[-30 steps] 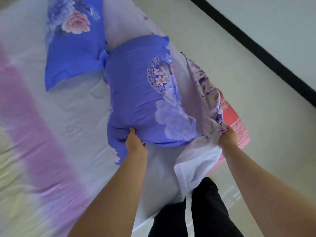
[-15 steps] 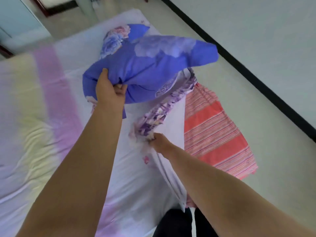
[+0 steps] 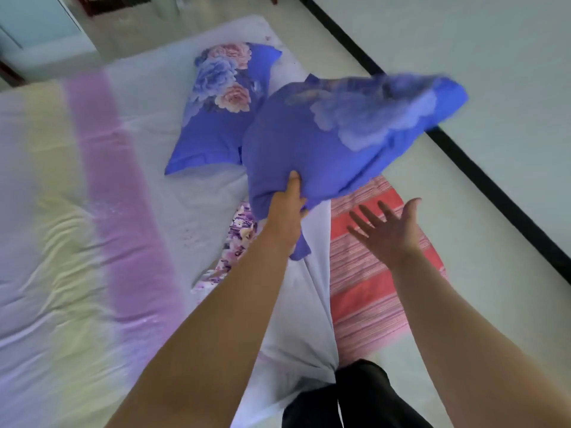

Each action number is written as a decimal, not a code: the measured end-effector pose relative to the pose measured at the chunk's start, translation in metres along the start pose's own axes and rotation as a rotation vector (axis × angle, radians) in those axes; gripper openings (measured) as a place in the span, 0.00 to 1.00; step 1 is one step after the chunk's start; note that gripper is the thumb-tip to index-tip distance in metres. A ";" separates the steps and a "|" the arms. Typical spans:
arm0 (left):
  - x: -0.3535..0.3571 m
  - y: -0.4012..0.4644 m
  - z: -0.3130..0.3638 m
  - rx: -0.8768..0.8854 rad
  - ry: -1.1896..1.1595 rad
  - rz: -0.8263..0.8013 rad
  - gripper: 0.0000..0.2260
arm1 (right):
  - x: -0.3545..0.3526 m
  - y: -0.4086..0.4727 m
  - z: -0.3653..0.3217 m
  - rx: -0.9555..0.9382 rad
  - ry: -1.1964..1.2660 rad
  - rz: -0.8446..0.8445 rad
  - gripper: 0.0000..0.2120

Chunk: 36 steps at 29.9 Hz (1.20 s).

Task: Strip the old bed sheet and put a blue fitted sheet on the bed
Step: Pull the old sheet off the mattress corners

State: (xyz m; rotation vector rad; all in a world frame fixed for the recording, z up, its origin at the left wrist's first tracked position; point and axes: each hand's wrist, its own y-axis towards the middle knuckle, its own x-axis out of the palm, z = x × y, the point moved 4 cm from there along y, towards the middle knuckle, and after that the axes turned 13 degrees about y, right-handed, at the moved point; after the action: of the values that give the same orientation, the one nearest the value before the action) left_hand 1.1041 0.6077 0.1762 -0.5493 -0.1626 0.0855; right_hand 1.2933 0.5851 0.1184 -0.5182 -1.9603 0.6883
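The bed wears an old pale sheet [image 3: 77, 242] with pink and yellow bands. My left hand [image 3: 285, 208] grips the corner of a blue floral pillow [image 3: 340, 137] and holds it up in the air over the bed's right edge, blurred by motion. My right hand [image 3: 386, 230] is open, palm up, fingers spread, holding nothing, just right of the bed edge. A turned-back strip of the sheet shows its purple flower print [image 3: 238, 242] below the lifted pillow. A second blue floral pillow [image 3: 216, 112] lies on the bed near the head end.
A red and pink striped mat [image 3: 370, 288] lies under the sheet's right edge on the pale floor [image 3: 463, 273]. A wall with a black skirting strip [image 3: 494, 196] runs along the right. My dark trouser legs [image 3: 355, 396] stand at the bed's edge.
My left hand has lifted the pillow off the bed and swung it rightward over the edge. My right hand has let go of the sheet's edge and opened, moving right over the mat.
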 end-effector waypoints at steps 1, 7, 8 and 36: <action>0.012 -0.002 -0.020 -0.045 0.113 -0.058 0.12 | 0.003 0.000 -0.007 -0.039 -0.001 0.019 0.38; 0.050 -0.048 -0.131 -0.437 0.772 -0.574 0.09 | -0.050 -0.024 -0.015 -0.018 -0.757 0.336 0.11; 0.047 -0.053 -0.143 -0.464 0.748 -0.557 0.08 | -0.065 -0.031 -0.008 0.021 -0.841 0.358 0.08; -0.450 -0.459 -0.342 -0.477 -0.142 0.574 0.08 | -0.101 -0.358 0.558 0.680 -1.721 -0.481 0.06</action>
State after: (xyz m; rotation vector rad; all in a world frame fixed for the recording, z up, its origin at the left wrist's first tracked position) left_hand 0.7387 -0.0137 0.0714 -1.0565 -0.1596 0.6577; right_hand 0.8165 0.1151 0.0753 1.4023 -2.8007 1.6346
